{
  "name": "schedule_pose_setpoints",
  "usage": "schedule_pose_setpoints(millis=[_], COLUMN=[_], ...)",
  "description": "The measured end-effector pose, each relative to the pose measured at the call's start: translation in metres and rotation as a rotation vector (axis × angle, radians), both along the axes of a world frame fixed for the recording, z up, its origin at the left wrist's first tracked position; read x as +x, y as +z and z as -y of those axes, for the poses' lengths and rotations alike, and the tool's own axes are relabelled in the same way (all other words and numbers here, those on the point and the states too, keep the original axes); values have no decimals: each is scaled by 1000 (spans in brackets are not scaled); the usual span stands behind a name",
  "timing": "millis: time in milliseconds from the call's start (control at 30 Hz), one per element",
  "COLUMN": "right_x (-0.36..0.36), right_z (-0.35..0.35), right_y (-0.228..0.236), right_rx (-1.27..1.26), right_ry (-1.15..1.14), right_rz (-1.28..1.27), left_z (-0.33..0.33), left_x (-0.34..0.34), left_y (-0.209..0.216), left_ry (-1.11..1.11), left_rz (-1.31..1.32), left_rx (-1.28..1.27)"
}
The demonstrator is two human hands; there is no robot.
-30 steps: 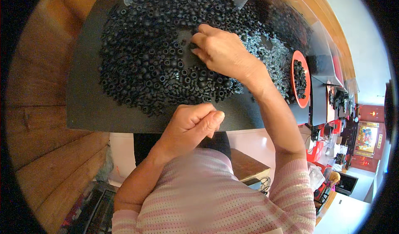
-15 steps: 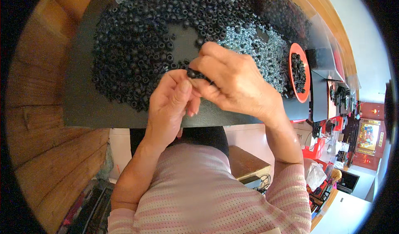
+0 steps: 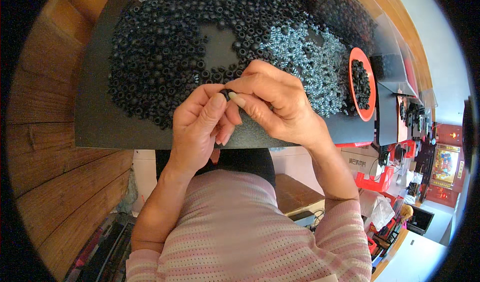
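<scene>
My left hand and my right hand meet over the near edge of a black mat. Between their fingertips they pinch one small black ring; both hands touch it. Behind the hands lies a large heap of black rubber rings spread over the mat. To the right of that heap is a patch of silvery metal screws.
A red oval dish with black parts stands at the mat's right end. Clear plastic trays and red bins lie further right. Wooden boards lie left of the mat. My pink striped top fills the lower middle.
My right hand left the heap of rings and came back toward me. My left hand rose to meet it. Both now pinch a black ring together.
</scene>
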State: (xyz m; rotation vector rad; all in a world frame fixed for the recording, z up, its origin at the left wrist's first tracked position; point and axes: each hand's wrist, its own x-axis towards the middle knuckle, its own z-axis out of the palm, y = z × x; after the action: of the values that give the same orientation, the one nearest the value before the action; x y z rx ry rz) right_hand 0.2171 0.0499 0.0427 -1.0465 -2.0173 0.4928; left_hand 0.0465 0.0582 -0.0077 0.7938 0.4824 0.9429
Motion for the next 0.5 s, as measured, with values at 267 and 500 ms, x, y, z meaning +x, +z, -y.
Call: schedule_pose_setpoints(millis=[267, 500], right_x=[-3, -5], right_z=[4, 10], right_y=[4, 4], right_rx=[-104, -125], right_ry=[-95, -132], right_rz=[-37, -56], left_z=[0, 4], left_x=[-1, -1], left_y=[2, 5], left_ry=[-2, -18], left_rz=[-29, -57], left_rx=[-51, 29])
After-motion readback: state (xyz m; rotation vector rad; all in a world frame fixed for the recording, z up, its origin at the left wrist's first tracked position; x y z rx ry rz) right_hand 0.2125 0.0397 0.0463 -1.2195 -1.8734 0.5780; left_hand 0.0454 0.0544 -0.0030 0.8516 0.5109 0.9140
